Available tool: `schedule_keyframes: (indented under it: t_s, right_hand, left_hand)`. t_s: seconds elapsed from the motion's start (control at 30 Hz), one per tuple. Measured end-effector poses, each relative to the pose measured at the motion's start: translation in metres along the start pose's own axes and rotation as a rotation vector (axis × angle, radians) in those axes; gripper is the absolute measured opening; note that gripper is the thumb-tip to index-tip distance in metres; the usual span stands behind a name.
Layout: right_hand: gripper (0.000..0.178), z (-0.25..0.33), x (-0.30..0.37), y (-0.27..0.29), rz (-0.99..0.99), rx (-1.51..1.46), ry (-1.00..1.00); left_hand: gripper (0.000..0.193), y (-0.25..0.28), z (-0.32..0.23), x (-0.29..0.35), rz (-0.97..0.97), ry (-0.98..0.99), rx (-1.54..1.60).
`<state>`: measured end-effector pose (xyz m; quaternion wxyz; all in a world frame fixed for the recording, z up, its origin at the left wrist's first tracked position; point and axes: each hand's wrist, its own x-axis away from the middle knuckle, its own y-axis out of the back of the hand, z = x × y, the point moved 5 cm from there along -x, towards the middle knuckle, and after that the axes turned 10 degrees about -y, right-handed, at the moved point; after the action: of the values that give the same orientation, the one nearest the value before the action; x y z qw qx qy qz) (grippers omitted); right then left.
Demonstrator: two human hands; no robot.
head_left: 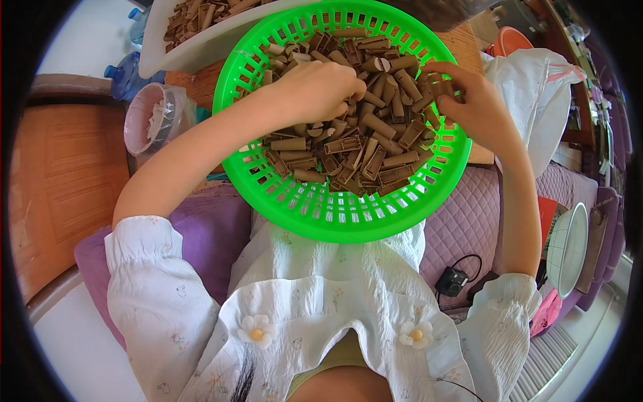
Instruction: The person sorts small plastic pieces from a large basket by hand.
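Note:
A round bright green slotted plastic basket point(341, 231) rests on a wooden table's edge and over my lap. Heaped inside it are many small brown plastic pieces point(385, 127), trough-shaped and hollow, with rounded backs. My left hand point(320, 92) is over the far left part of the heap, its fingers curled together; whatever they hold is hidden. At the basket's right rim my right hand point(469, 104) pinches a brown plastic piece point(439, 87) between thumb and fingers.
A white tub point(201, 57) with more brown pieces stands far left. Below it are a lined pink bin point(144, 120) and blue water bottles point(124, 75). A white plastic bag point(532, 94) lies right. On the purple quilted seat point(462, 208) sits a black adapter point(452, 281).

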<state>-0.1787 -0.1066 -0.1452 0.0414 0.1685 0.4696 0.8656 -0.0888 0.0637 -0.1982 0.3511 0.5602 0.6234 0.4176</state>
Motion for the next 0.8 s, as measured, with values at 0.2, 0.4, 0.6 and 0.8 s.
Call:
schedule_keyframes:
  t_s: [0.2,0.4,0.6,0.8]
  right_hand:
    - [0.039,-0.01,-0.001,-0.001,0.196,-0.14,-0.006]
    - [0.032,-0.001,-0.002,-0.02,0.358,-0.342,0.025]
    - [0.023,0.014,0.001,-0.022,0.217,0.241,0.105]
    - [0.02,0.012,0.006,-0.06,0.064,0.474,0.28]
  left_hand:
    - [0.018,-0.008,-0.016,-0.002,0.311,-0.077,-0.21]
    - [0.018,-0.004,-0.005,0.01,0.112,-0.073,-0.158]
    - [0.018,0.027,0.009,0.011,0.112,0.082,-0.112]
    - [0.017,0.076,0.011,0.009,0.038,0.037,-0.007]
